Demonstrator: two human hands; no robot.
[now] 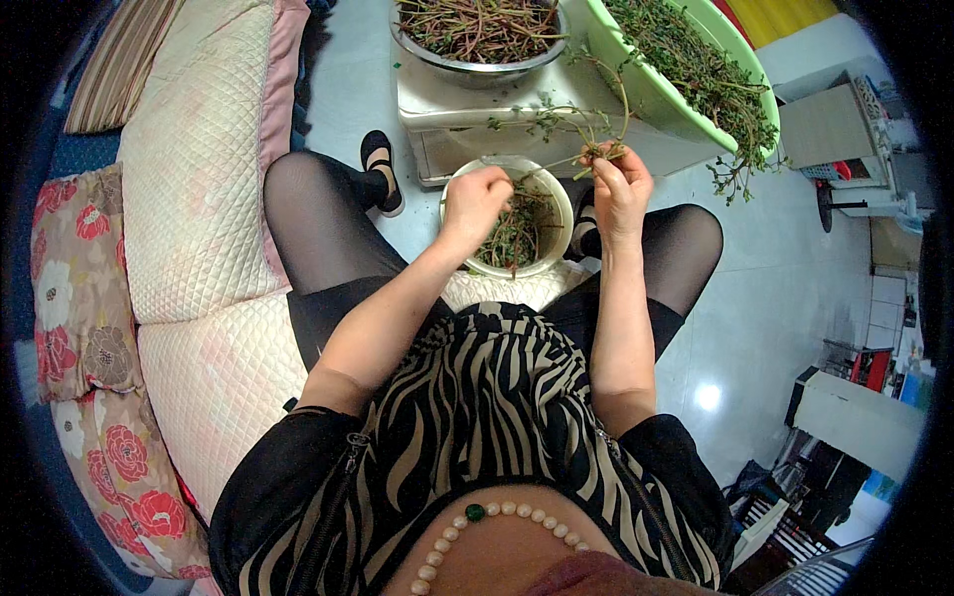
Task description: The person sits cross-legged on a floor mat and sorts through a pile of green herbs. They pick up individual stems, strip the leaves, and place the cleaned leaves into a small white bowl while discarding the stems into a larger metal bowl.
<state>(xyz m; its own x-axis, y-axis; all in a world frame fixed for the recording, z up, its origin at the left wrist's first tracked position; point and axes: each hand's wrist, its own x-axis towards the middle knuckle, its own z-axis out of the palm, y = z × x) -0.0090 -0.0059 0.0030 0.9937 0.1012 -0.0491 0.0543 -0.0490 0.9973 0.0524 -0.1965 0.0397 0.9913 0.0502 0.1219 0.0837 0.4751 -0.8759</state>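
My right hand (624, 186) pinches a small bunch of green leafy stems (596, 145) between thumb and fingers. Some of its thin shoots reach up and to the left, over the front of the low table. Over the left rim of a pale plastic bucket (564, 231) is my left hand (481, 201), its fingers curled in. A thin stem runs from near these fingertips towards the right hand; whether the left fingers grip it is not clear. Loose leafy bits and stem pieces (514, 238) lie inside the bucket, which stands between my knees.
A metal basin (477, 68) heaped with reddish stems stands on a low whitish table (425, 100). To its right, a light green plastic tub (671, 108) holds a leafy pile, with sprigs hanging over its rim. The quilted sofa cover (197, 201) lies at left, beside floral cushions (82, 290).
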